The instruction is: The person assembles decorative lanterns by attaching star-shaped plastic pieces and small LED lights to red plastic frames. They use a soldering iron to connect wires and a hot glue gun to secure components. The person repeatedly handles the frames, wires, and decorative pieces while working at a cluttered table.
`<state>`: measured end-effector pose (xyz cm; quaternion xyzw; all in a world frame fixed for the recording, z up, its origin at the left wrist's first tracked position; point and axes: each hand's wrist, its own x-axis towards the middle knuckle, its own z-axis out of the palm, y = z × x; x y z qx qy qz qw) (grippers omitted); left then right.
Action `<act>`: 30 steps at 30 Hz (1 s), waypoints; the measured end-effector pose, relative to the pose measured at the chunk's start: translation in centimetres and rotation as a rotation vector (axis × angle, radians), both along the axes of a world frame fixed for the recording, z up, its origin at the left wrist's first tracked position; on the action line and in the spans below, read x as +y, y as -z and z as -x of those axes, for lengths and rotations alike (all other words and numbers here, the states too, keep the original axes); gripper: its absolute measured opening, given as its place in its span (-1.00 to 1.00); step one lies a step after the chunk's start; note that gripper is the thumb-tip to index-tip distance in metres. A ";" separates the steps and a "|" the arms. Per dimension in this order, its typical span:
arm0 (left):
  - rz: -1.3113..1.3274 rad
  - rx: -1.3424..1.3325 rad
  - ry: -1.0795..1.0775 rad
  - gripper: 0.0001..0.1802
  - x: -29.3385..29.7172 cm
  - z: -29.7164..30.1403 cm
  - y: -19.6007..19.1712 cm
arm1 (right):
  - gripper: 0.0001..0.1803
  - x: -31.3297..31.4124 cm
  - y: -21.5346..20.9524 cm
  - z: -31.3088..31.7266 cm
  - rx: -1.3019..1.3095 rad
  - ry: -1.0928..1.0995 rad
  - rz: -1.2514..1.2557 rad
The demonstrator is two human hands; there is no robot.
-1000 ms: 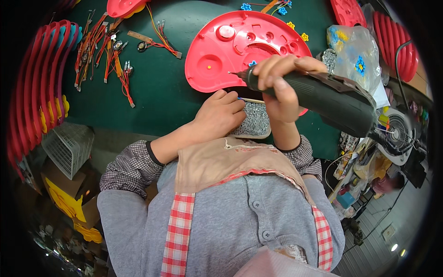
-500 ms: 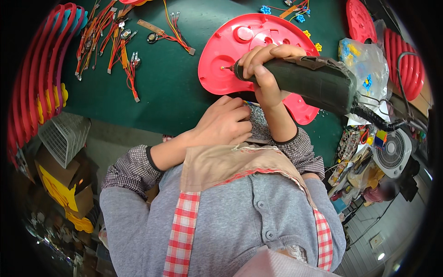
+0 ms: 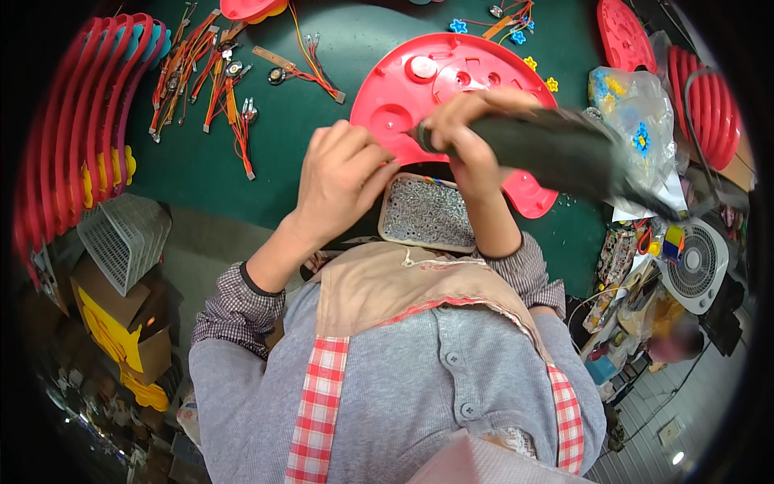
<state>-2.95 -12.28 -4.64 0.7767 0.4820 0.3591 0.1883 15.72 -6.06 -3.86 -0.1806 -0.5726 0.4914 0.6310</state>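
A pink-red molded plastic panel (image 3: pixel 411 97) with round recesses and posts lies on the green table. My right hand (image 3: pixel 472 133) is wrapped round a dark electric screwdriver (image 3: pixel 548 153), smeared by motion, its tip over the panel's left part. At the panel's near left edge, my left hand (image 3: pixel 339 173) has thumb and fingers pinched together; what they hold, if anything, is too small to make out. Just right of those fingers stands a shallow tray (image 3: pixel 384 222) of small metal screws (image 3: pixel 427 211), close to my apron.
Wired speaker assemblies (image 3: pixel 234 73) lie at the back left. Pink-red curved parts (image 3: pixel 60 137) are stacked at far left, with more red parts (image 3: pixel 701 109) at right. A clear plastic bag (image 3: pixel 633 113), small blue and yellow pieces and a fan (image 3: pixel 695 266) are at right.
My left hand has moved from the screw tray up and left to the panel's edge, uncovering the tray. The screwdriver has shifted slightly right, its tip leaving the recess at the panel's left.
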 end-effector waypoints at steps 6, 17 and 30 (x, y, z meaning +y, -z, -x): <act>-0.067 -0.100 0.148 -0.82 0.6 -0.1 -0.4 | -0.48 -2.7 -6.0 -3.2 0.115 -0.218 0.076; -0.134 -0.142 0.191 -0.68 1.6 0.2 -0.1 | -0.52 -4.3 -6.0 -3.5 0.072 -0.101 0.107; 0.466 0.502 0.139 -0.88 12.4 15.3 0.2 | -0.44 -3.5 -4.4 -7.9 0.057 0.139 0.002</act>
